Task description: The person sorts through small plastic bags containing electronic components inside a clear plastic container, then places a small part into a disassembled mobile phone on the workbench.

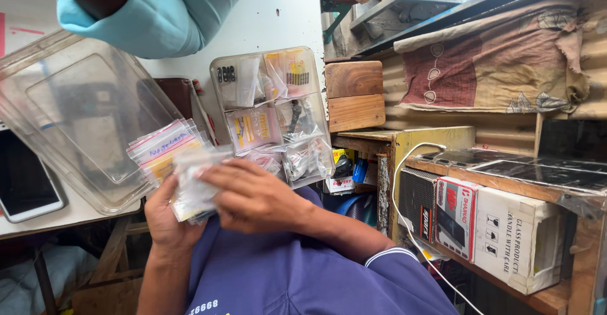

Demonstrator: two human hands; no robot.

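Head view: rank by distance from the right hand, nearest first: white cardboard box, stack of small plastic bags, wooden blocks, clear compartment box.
From the right hand:
1. stack of small plastic bags, touching, at its fingertips.
2. clear compartment box, just above it.
3. wooden blocks, up and right.
4. white cardboard box, far right on the shelf.

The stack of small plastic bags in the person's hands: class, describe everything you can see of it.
The stack of small plastic bags is a fanned bundle of clear, crinkly zip pouches, some with pink-edged white labels. The left hand grips it from below; the right hand lies across its front. It is held over the lap, beside a clear compartment box.
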